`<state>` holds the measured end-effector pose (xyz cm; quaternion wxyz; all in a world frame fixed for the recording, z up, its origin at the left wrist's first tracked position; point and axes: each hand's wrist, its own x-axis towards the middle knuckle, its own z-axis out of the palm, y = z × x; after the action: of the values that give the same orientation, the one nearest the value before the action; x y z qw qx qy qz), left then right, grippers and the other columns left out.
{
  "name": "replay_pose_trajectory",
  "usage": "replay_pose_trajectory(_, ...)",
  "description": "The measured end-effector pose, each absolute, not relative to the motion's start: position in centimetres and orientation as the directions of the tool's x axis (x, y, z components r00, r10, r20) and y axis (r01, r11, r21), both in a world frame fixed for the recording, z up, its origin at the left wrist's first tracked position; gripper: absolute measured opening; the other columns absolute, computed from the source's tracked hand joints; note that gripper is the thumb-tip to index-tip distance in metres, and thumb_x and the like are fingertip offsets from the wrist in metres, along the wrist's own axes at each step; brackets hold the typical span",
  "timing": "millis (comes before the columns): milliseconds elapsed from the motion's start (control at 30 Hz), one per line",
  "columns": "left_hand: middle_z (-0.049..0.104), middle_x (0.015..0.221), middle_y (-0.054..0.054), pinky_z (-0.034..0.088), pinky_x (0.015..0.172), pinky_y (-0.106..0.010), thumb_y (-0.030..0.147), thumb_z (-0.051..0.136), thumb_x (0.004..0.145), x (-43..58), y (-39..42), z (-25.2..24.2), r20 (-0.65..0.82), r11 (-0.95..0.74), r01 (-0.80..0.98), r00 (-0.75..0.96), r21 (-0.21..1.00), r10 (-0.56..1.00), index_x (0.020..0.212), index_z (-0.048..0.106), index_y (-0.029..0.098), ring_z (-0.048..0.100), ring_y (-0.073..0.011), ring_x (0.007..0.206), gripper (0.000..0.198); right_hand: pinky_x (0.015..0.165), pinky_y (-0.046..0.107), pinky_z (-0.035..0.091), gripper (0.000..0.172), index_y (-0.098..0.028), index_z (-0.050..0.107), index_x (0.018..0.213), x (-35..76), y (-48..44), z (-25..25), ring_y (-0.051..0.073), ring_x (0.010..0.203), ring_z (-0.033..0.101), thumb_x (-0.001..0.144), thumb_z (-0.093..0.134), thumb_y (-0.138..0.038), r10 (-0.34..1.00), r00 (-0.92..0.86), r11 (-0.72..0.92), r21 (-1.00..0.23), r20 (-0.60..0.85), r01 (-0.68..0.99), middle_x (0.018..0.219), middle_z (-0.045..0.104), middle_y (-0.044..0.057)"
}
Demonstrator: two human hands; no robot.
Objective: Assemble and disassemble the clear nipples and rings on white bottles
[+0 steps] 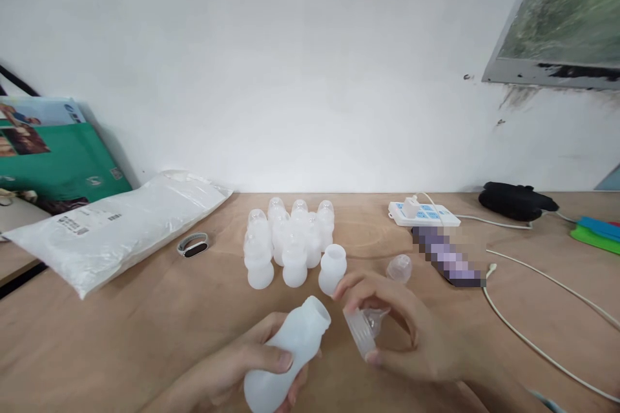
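My left hand [264, 358] is wrapped round a translucent white bottle [290, 355], tilted with its uncovered mouth up and to the right. Between the thumb and fingers of my right hand [402, 329] is a clear ring cap with a nipple [363, 329], held on its side just right of the bottle's mouth and apart from it. Beyond my hands stands an open bottle [333, 269]. Several capped bottles [294, 261] are grouped upright behind it to the left. A clear dome cover [400, 268] lies on the table behind my right hand.
A white plastic package [121, 226] and a wristband [192, 245] lie on the wooden table [145, 329] at left. Toward the right are a power strip [423, 213], a pixelated object [448, 257], a black case [517, 201] and white cables [523, 335].
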<state>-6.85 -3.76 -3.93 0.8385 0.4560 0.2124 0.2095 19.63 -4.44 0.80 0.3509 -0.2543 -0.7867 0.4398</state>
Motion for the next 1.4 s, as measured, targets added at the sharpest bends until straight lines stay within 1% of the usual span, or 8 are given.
replay_pose_trajectory(200,0.067,0.071,-0.001,0.039,0.044,-0.016,0.051,0.082,0.07,-6.2,-4.2,-4.0,-0.151,0.425,-0.118,0.823,0.897,0.548,0.106,0.058,0.014,0.057,-0.0085,0.047,0.057,0.085,0.033,0.048,0.038,-0.026,0.06,0.106,18.6,-5.7,0.4,0.021,0.096,0.058,0.071,0.075,-0.021,0.712,-0.673,0.453,-0.863,0.2,0.223,0.11,0.063,0.003)
replay_pose_trajectory(367,0.072,0.079,-0.009,0.048,0.056,-0.023,0.068,0.068,0.076,-5.8,-4.2,-4.3,-0.037,0.35,-0.156,0.872,0.924,0.488,0.115,0.057,0.012,0.068,-0.0179,0.065,0.069,0.079,0.033,0.05,0.04,-0.027,0.057,0.109,20.2,-5.1,1.4,0.022,0.091,0.06,0.071,0.068,-0.02,0.749,-0.595,0.512,-0.825,0.292,0.239,0.105,0.063,0.005)
replay_pose_trajectory(500,0.074,0.084,-0.014,0.049,0.056,-0.024,0.069,0.058,0.084,-5.6,-3.8,-5.4,0.032,0.309,-0.192,0.889,0.932,0.456,0.123,0.055,0.012,0.07,-0.0202,0.067,0.069,0.073,0.034,0.052,0.034,-0.027,0.056,0.112,23.6,-4.0,4.0,0.024,0.089,0.062,0.079,0.067,-0.026,0.782,-0.481,0.591,-0.719,0.397,0.366,0.107,0.063,0.008)
replay_pose_trajectory(667,0.075,0.086,-0.013,0.05,0.058,-0.024,0.063,0.061,0.085,-5.6,-3.6,-6.5,0.029,0.304,-0.176,0.901,0.936,0.433,0.122,0.059,0.013,0.071,-0.0195,0.069,0.061,0.065,0.031,0.048,0.025,-0.025,0.056,0.102,25.5,-1.2,5.8,0.021,0.076,0.059,0.078,0.063,-0.025,0.811,-0.268,0.526,-0.446,0.521,0.724,0.089,0.062,0.004)
replay_pose_trajectory(800,0.075,0.084,-0.013,0.05,0.057,-0.023,0.062,0.063,0.085,-5.6,-3.5,-7.1,0.034,0.305,-0.176,0.907,0.936,0.419,0.122,0.059,0.014,0.071,-0.0189,0.069,0.061,0.066,0.03,0.047,0.024,-0.022,0.053,0.101,24.3,2.1,3.5,0.018,0.072,0.057,0.078,0.059,-0.021,0.805,-0.359,0.54,-0.33,0.473,0.774,0.088,0.062,0.003)
replay_pose_trajectory(1000,0.073,0.078,-0.009,0.052,0.061,-0.025,0.059,0.067,0.084,-5.6,-3.7,-6.7,0.001,0.314,-0.157,0.896,0.936,0.445,0.116,0.063,0.014,0.07,-0.0177,0.068,0.056,0.071,0.032,0.049,0.026,-0.021,0.058,0.101,21.5,4.1,0.6,0.022,0.086,0.061,0.076,0.06,-0.017,0.77,-0.47,0.578,-0.158,0.432,0.801,0.099,0.067,0.006)
replay_pose_trajectory(1167,0.072,0.076,-0.008,0.052,0.06,-0.025,0.058,0.067,0.084,-5.5,-3.8,-6.5,0.003,0.326,-0.166,0.895,0.931,0.446,0.116,0.062,0.014,0.069,-0.0176,0.067,0.054,0.082,0.039,0.051,0.029,-0.021,0.057,0.107,21.3,3.5,1.5,0.026,0.101,0.06,0.078,0.06,-0.014,0.708,-0.512,0.659,-0.196,0.486,0.726,0.115,0.062,0.01)
replay_pose_trajectory(1400,0.072,0.08,-0.01,0.05,0.056,-0.023,0.055,0.066,0.086,-4.9,-4.5,-5.8,-0.015,0.279,-0.162,0.841,0.946,0.54,0.11,0.063,0.014,0.067,-0.016,0.062,0.048,0.081,0.034,0.054,0.031,-0.025,0.057,0.115,20.3,-2.0,3.0,0.025,0.106,0.06,0.085,0.063,-0.022,0.713,-0.492,0.697,-0.429,0.5,0.574,0.12,0.055,0.01)
